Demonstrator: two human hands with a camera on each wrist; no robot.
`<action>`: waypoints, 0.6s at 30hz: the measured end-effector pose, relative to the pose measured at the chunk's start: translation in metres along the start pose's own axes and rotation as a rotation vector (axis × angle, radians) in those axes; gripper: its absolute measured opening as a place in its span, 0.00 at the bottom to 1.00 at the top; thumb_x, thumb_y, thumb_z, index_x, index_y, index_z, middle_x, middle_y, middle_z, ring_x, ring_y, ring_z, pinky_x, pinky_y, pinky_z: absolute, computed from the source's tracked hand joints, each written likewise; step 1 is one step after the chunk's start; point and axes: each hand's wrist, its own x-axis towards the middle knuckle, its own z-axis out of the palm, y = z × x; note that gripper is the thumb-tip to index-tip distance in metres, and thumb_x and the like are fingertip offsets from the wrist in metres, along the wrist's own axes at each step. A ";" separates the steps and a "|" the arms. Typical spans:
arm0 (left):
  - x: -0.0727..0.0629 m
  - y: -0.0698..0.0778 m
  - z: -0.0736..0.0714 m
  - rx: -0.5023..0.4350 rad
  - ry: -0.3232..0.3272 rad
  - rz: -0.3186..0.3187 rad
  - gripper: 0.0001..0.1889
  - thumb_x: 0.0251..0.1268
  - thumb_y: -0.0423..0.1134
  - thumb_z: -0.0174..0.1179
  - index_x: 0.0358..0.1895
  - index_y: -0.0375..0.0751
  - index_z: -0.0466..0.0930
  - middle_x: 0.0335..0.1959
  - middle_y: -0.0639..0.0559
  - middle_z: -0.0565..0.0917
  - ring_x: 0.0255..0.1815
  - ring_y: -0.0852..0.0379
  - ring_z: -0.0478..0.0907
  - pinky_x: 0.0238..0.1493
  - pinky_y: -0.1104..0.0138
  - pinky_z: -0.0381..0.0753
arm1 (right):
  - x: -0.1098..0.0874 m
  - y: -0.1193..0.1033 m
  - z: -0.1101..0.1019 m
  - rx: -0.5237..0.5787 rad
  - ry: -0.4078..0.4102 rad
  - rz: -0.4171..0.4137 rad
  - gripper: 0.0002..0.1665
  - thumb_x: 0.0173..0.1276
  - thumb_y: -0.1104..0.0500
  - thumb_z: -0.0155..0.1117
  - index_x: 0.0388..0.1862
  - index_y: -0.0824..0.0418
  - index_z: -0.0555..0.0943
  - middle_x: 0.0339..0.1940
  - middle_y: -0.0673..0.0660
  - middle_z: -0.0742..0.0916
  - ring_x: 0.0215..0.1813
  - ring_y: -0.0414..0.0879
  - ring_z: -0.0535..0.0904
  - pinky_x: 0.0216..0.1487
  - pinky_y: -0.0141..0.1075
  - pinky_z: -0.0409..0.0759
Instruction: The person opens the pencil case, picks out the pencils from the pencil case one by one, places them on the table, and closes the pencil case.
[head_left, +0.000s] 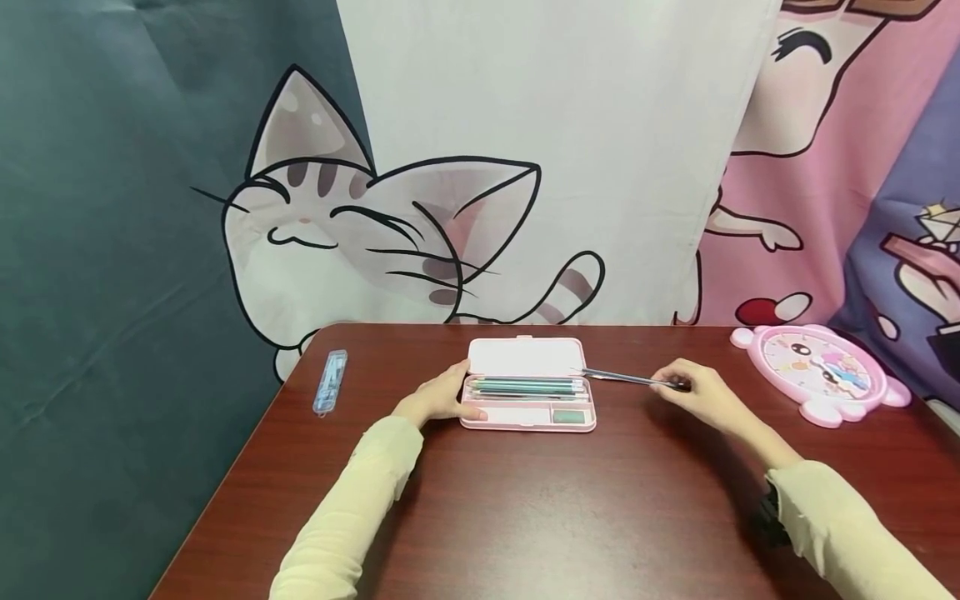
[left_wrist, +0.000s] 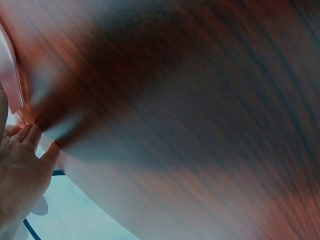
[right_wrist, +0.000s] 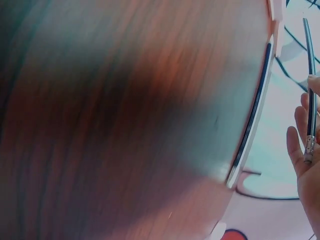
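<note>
An open pink pencil case (head_left: 517, 423) lies on the table, its lid (head_left: 525, 357) tilted back. Several greenish pencils (head_left: 528, 386) fill its rear compartment; a green eraser (head_left: 570, 416) sits at the front right. My left hand (head_left: 442, 396) grips the case's left end, thumb over the front compartment. To the right of the case, my right hand (head_left: 697, 392) pinches a slim dark-striped pencil (right_wrist: 309, 55) near its metal-banded end. The pencil's other end points at the case. In the right wrist view, a long dark strip with a pale edge (right_wrist: 252, 112) lies on the table.
At the table's left stands a clear blue narrow case (head_left: 331, 382). A pink animal-shaped clock (head_left: 817, 371) lies at the right. Behind the brown table (head_left: 525, 508) hangs a cloth (head_left: 622, 125) printed with cartoon animals.
</note>
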 end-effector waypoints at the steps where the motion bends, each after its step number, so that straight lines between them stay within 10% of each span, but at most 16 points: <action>1: 0.000 0.000 0.000 0.001 -0.001 -0.001 0.56 0.44 0.59 0.67 0.72 0.39 0.44 0.72 0.44 0.54 0.72 0.50 0.53 0.67 0.53 0.58 | -0.002 0.002 -0.002 -0.006 0.005 -0.003 0.07 0.52 0.67 0.68 0.31 0.60 0.82 0.25 0.48 0.82 0.29 0.29 0.71 0.32 0.22 0.70; 18: 0.000 0.001 -0.001 0.008 0.000 0.007 0.56 0.44 0.59 0.67 0.71 0.38 0.45 0.71 0.43 0.55 0.71 0.50 0.54 0.67 0.55 0.59 | -0.013 0.024 -0.013 -0.143 -0.028 -0.020 0.08 0.50 0.66 0.70 0.29 0.57 0.82 0.25 0.46 0.81 0.31 0.30 0.73 0.34 0.19 0.68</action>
